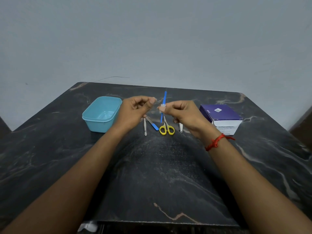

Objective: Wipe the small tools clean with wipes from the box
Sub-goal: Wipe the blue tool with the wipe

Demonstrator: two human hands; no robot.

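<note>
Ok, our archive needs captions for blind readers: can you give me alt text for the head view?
A right hand pinches a wipe round a blue stick above a dark table; the left hand is curled beside it. Below lie tweezers, a file, scissors and a clipper, between a tub and a box.

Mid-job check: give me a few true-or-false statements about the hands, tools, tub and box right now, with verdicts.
1. The right hand holds the blue stick with a white wipe round it. True.
2. The yellow scissors lie in the blue tub. False: they lie on the table.
3. The purple box stands right of the tools. True.
4. The left hand holds the blue-handled file. False: it lies on the table beside the tweezers.
</note>
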